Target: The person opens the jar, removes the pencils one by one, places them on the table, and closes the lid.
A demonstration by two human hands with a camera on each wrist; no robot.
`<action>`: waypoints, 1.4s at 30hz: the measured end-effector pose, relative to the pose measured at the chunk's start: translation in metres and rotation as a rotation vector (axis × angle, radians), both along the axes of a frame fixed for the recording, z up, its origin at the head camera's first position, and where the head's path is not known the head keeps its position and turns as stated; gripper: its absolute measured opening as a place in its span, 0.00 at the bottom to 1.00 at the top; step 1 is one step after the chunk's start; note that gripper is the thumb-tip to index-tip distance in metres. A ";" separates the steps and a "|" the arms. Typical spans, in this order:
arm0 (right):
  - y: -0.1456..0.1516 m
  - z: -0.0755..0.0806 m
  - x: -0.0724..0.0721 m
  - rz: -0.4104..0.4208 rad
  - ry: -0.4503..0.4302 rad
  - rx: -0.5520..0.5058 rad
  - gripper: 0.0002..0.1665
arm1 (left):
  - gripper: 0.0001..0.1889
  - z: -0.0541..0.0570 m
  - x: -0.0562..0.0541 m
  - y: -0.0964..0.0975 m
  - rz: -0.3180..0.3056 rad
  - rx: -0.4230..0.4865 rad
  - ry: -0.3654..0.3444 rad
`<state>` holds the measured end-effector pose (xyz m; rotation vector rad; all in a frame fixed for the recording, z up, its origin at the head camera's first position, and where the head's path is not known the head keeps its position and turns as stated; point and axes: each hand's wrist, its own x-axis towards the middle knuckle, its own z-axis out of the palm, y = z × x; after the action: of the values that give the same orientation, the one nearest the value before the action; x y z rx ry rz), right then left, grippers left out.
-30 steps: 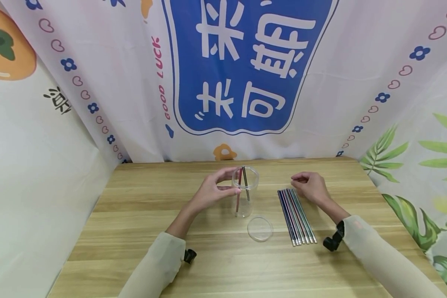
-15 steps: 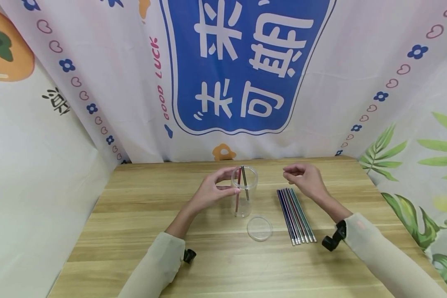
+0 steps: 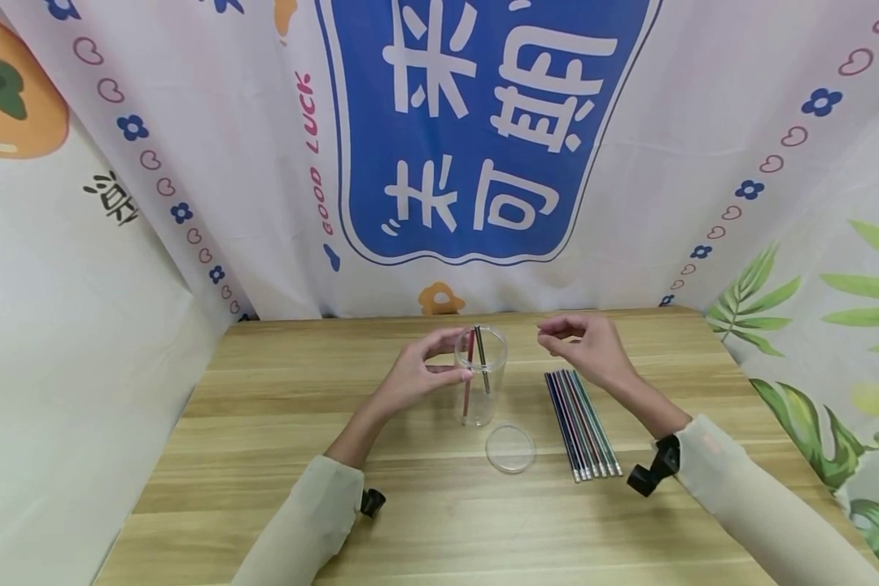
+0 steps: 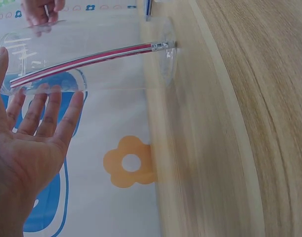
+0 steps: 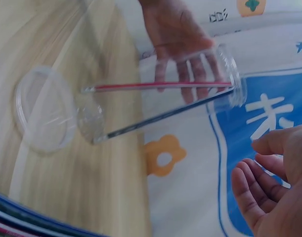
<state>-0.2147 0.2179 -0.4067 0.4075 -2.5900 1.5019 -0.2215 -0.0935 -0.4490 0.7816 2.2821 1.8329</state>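
My left hand (image 3: 425, 366) holds a clear jar (image 3: 481, 407) near its rim, thumb on the near side and fingers behind. The jar stands upright on the table. Inside lean a red-striped pencil (image 3: 468, 382) and a dark pencil (image 3: 483, 362); both also show in the right wrist view. My right hand (image 3: 589, 350) is raised to the right of the jar, apart from it. Its fingers are loosely bent, and nothing shows between them in the right wrist view (image 5: 274, 182). Below that hand lies a row of several pencils (image 3: 582, 423), eraser ends towards me.
A round clear lid (image 3: 510, 449) lies flat on the wooden table (image 3: 410, 521), between the jar and the pencil row. Behind the table hangs a printed cloth (image 3: 593, 277). Both wrists carry black camera mounts (image 3: 653, 468).
My right hand has moved left and a little away from me, from the far ends of the pencil row towards the jar. My left hand and the jar stay in place.
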 end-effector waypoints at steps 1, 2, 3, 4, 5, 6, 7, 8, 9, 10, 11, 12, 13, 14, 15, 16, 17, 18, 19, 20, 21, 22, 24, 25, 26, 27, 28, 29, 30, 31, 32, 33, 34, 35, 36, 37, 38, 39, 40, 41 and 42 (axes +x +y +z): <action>-0.002 0.002 0.001 0.005 0.003 -0.005 0.12 | 0.35 -0.001 0.000 0.000 0.000 0.001 0.000; -0.004 0.005 0.002 0.010 0.005 -0.010 0.12 | 0.35 -0.001 -0.001 0.000 -0.001 0.003 0.001; -0.006 0.007 0.003 0.016 0.008 -0.013 0.12 | 0.35 -0.002 -0.001 0.000 -0.001 0.004 0.001; -0.008 0.010 0.005 0.021 0.012 -0.015 0.12 | 0.34 -0.002 -0.001 0.000 0.000 0.001 0.001; -0.010 0.013 0.006 0.026 0.016 -0.014 0.12 | 0.34 -0.003 -0.001 0.000 0.001 0.000 0.002; -0.013 0.015 0.007 0.032 0.020 -0.014 0.12 | 0.34 -0.004 -0.001 0.000 0.003 -0.002 0.003; -0.015 0.017 0.008 0.039 0.023 -0.015 0.12 | 0.34 -0.004 -0.002 0.000 0.006 -0.005 0.003; -0.018 0.020 0.009 0.044 0.024 -0.015 0.11 | 0.34 -0.004 -0.002 0.000 0.008 -0.007 0.004; -0.020 0.022 0.011 0.051 0.027 -0.016 0.11 | 0.34 -0.004 -0.002 0.000 0.009 -0.010 0.005; -0.022 0.025 0.012 0.058 0.030 -0.019 0.11 | 0.34 -0.004 -0.002 0.000 0.012 -0.012 0.005; -0.025 0.027 0.012 0.064 0.032 -0.023 0.11 | 0.33 -0.004 -0.002 0.000 0.012 -0.013 0.005; -0.027 0.029 0.013 0.071 0.033 -0.027 0.11 | 0.33 -0.004 -0.002 0.001 0.012 -0.012 0.003; -0.029 0.031 0.014 0.078 0.036 -0.030 0.10 | 0.33 -0.004 -0.002 0.001 0.011 -0.012 0.001; -0.031 0.033 0.014 0.084 0.039 -0.030 0.10 | 0.33 -0.004 -0.002 0.001 0.010 -0.012 0.000; -0.033 0.035 0.015 0.089 0.042 -0.028 0.10 | 0.33 -0.004 -0.002 0.001 0.010 -0.012 -0.002; -0.035 0.036 0.015 0.090 0.044 -0.022 0.10 | 0.33 -0.004 -0.002 0.001 0.010 -0.013 -0.005; -0.037 0.038 0.015 0.091 0.045 -0.016 0.10 | 0.33 -0.004 -0.002 0.001 0.008 -0.012 -0.006; -0.039 0.040 0.016 0.093 0.045 -0.014 0.10 | 0.33 -0.004 -0.002 0.001 0.007 -0.010 -0.007; -0.041 0.041 0.015 0.094 0.045 -0.011 0.10 | 0.33 -0.004 -0.002 0.000 0.008 -0.011 -0.006; -0.043 0.042 0.015 0.096 0.042 -0.013 0.11 | 0.33 -0.004 -0.002 0.001 0.007 -0.010 -0.005; -0.045 0.044 0.015 0.098 0.040 -0.015 0.11 | 0.33 -0.004 -0.002 0.000 0.006 -0.008 -0.004; -0.047 0.045 0.015 0.101 0.038 -0.020 0.11 | 0.33 -0.004 -0.002 0.000 0.005 -0.006 -0.002; -0.050 0.046 0.014 0.111 0.030 -0.035 0.12 | 0.33 -0.004 -0.002 0.001 0.001 -0.001 0.000; -0.052 0.047 0.013 0.115 0.026 -0.038 0.12 | 0.33 -0.004 -0.002 0.001 0.000 0.000 0.001; -0.054 0.048 0.013 0.119 0.022 -0.038 0.12 | 0.33 -0.003 -0.002 0.001 0.000 0.001 0.000; -0.055 0.049 0.013 0.122 0.019 -0.032 0.11 | 0.33 -0.003 -0.002 0.001 0.000 0.001 -0.001; -0.057 0.049 0.012 0.125 0.015 -0.027 0.11 | 0.33 -0.003 -0.002 0.001 0.000 0.001 -0.002; -0.059 0.049 0.011 0.128 0.013 -0.020 0.11 | 0.32 -0.003 -0.002 0.001 0.002 0.001 -0.004; -0.061 0.050 0.010 0.129 0.010 -0.014 0.11 | 0.32 -0.003 -0.001 0.001 0.003 -0.001 -0.005; -0.062 0.050 0.010 0.131 0.007 -0.009 0.12 | 0.32 -0.003 -0.001 0.001 0.004 -0.003 -0.005; -0.064 0.050 0.009 0.132 0.004 -0.006 0.11 | 0.32 -0.003 -0.001 0.001 0.003 -0.004 -0.005; -0.065 0.050 0.008 0.133 0.002 -0.003 0.12 | 0.32 -0.003 -0.001 0.001 0.001 -0.003 -0.004; -0.067 0.049 0.007 0.134 -0.001 -0.004 0.11 | 0.32 -0.003 -0.002 0.001 -0.002 -0.002 -0.003; -0.068 0.049 0.007 0.133 -0.003 -0.004 0.11 | 0.32 -0.003 -0.002 0.002 -0.005 -0.001 -0.001; -0.070 0.049 0.006 0.133 -0.006 -0.004 0.11 | 0.32 -0.003 -0.002 0.002 -0.007 -0.001 0.001; -0.071 0.049 0.006 0.133 -0.007 -0.002 0.11 | 0.32 -0.003 -0.002 0.002 -0.009 0.001 0.001; -0.072 0.050 0.005 0.132 -0.006 0.005 0.11 | 0.32 -0.004 -0.002 0.002 -0.010 0.003 0.002; -0.073 0.050 0.005 0.131 -0.004 0.014 0.11 | 0.32 -0.004 -0.002 0.002 -0.010 0.006 0.002; -0.074 0.050 0.005 0.129 -0.002 0.024 0.11 | 0.32 -0.004 -0.003 0.002 -0.011 0.008 0.003; -0.075 0.050 0.004 0.127 0.002 0.038 0.11 | 0.32 -0.004 -0.003 0.002 -0.011 0.009 0.005; -0.076 0.050 0.004 0.126 0.005 0.053 0.12 | 0.32 -0.004 -0.003 0.002 -0.011 0.010 0.005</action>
<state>-0.2106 0.1419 -0.3564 0.5900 -2.6501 1.4695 -0.2241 -0.0919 -0.4528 0.7989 2.2691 1.8411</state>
